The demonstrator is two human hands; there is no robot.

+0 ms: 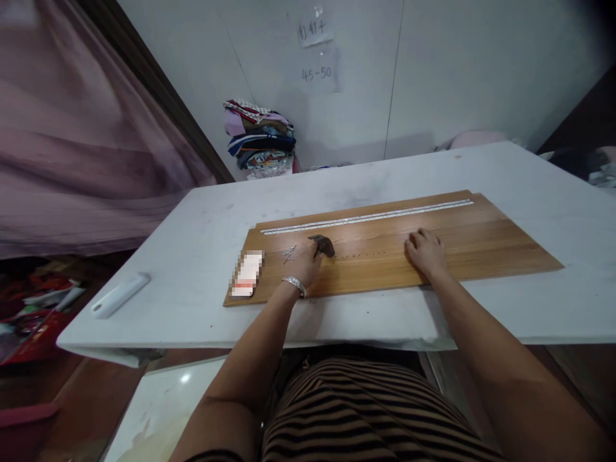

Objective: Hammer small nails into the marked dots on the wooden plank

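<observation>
My left hand (306, 264), a silver bracelet at its wrist, is closed around a hammer whose dark head (324, 245) shows past the fingers. The handle is mostly hidden by the hand. Below both hands lies a wooden board (366, 276). Several loose nails (289, 252) are just left of the hammer. A row of small dark dots (360, 255) runs rightward from the hammer head; whether they are nail heads or holes I cannot tell. My right hand (427, 252) rests on the board with fingers slightly bent and apart, seemingly holding nothing.
Two long pale strips (366, 218) lie along the board's far side. A blurred phone-like rectangle (248, 274) sits at its left end. The white table (183, 269) also bears a long white object (120, 295). Folded cloths (262, 138) are piled by the wall.
</observation>
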